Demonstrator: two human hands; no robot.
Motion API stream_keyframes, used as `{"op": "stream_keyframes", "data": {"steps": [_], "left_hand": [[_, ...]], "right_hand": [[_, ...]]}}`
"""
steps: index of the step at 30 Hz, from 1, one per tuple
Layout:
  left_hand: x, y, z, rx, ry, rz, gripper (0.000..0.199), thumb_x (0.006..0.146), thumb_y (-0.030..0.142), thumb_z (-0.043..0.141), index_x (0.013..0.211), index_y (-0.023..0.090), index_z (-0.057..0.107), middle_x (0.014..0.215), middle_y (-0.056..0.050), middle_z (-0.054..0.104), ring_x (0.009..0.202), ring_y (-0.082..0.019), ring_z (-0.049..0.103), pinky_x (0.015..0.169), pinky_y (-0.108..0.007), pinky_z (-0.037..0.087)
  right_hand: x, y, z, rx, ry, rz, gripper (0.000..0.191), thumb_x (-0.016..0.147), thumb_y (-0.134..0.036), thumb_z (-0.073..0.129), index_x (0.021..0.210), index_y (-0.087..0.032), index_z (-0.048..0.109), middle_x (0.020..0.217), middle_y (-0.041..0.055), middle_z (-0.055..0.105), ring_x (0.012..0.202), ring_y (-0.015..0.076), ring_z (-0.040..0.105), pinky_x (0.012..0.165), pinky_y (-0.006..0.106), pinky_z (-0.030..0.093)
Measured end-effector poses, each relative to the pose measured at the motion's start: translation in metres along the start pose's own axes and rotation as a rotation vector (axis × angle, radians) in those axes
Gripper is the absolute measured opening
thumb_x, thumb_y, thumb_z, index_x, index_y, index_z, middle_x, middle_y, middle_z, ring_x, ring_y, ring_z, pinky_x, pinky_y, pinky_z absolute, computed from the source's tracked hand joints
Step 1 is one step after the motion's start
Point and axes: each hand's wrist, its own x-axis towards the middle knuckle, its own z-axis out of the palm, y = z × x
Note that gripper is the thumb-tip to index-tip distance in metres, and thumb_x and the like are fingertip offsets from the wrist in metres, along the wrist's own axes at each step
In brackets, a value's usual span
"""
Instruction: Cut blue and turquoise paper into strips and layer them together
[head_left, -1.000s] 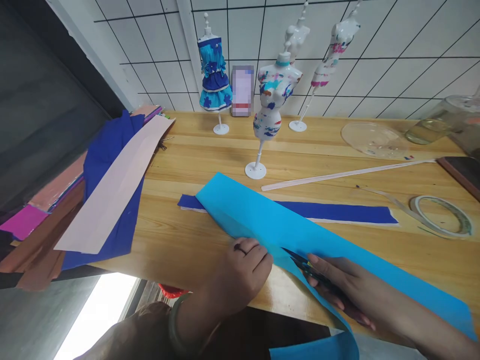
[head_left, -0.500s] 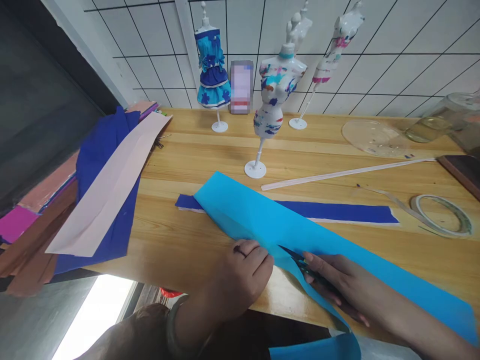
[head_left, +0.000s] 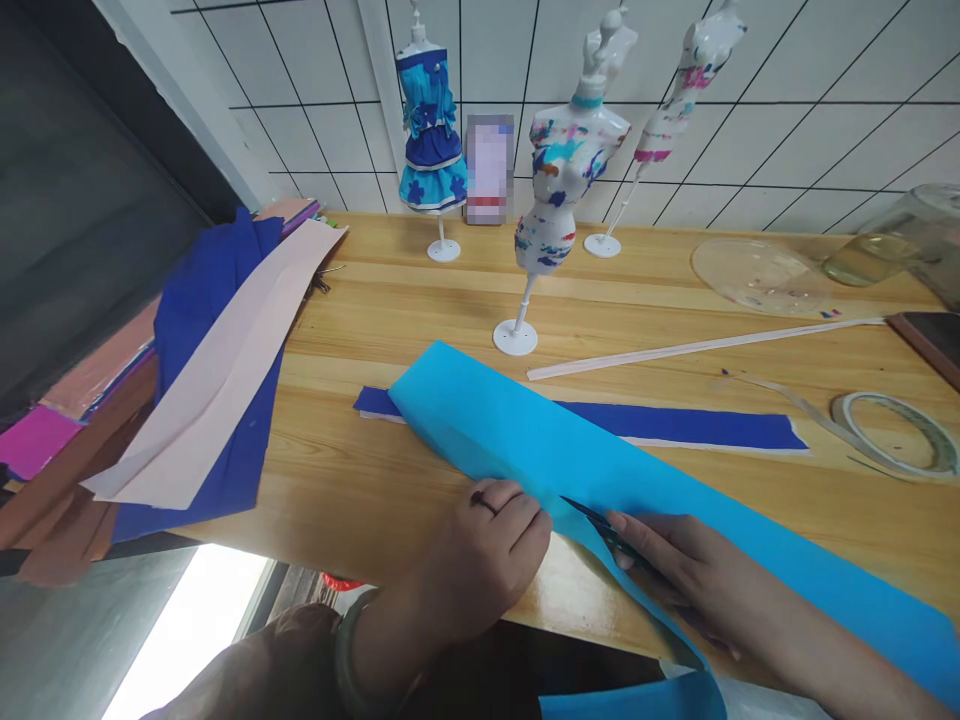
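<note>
A long bright-blue sheet (head_left: 510, 415), which looks like crepe paper, lies slantwise across the table. My left hand (head_left: 495, 545), with a ring and a bracelet, is closed on its near edge, fingers curled and fingertips hidden. Just to the right, my right hand (head_left: 675, 560) grips dark scissors (head_left: 589, 513), whose blades are in the sheet near the left hand. A narrow cut strip (head_left: 637, 590) curves down from the blades past the table edge. Under the sheet runs a dark blue strip (head_left: 690, 425) with a pale lower edge.
Small dress-form mannequins stand at the back, one in a blue dress (head_left: 433, 130), another paint-marked (head_left: 562, 180). Dark blue and pale pink sheets (head_left: 217, 370) are piled left. At right are a thin pale strip (head_left: 675, 347), a tape roll (head_left: 896, 435), a clear plate (head_left: 757, 275) and a jar (head_left: 877, 250).
The scissor blades look closer together than before. Both hands keep nearly the same place on the sheet. The whole view has shifted slightly.
</note>
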Motion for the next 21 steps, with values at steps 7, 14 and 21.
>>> {"op": "stream_keyframes", "data": {"steps": [7, 14, 21], "left_hand": [[0.0, 0.0, -0.002, -0.001, -0.021, -0.002, 0.022, 0.09, 0.012, 0.038, 0.084, 0.014, 0.059, 0.079, -0.008, 0.061, 0.081, -0.017, 0.056, 0.075, -0.033, 0.048], [-0.001, 0.0, 0.0, 0.003, -0.029, -0.005, 0.021, 0.09, 0.012, 0.038, 0.084, 0.014, 0.059, 0.078, -0.007, 0.061, 0.08, -0.016, 0.056, 0.075, -0.033, 0.048], [-0.001, -0.001, -0.001, 0.005, -0.039, 0.012, 0.021, 0.09, 0.012, 0.039, 0.085, 0.014, 0.059, 0.079, -0.007, 0.06, 0.083, -0.017, 0.056, 0.076, -0.033, 0.047]], "right_hand": [[0.002, 0.003, 0.002, -0.152, 0.041, 0.011, 0.05, 0.08, -0.063, 0.042, 0.056, -0.02, 0.053, 0.055, 0.0013, 0.056, 0.052, 0.0139, 0.047, 0.047, 0.024, 0.038], [-0.001, -0.005, 0.001, -0.194, 0.028, 0.014, 0.048, 0.08, -0.062, 0.043, 0.054, -0.022, 0.051, 0.052, 0.0012, 0.052, 0.05, 0.0147, 0.044, 0.045, 0.026, 0.033], [-0.004, -0.01, -0.003, -0.181, -0.007, 0.008, 0.048, 0.081, -0.061, 0.04, 0.058, -0.022, 0.052, 0.057, 0.0001, 0.049, 0.053, 0.014, 0.044, 0.05, 0.026, 0.037]]}}
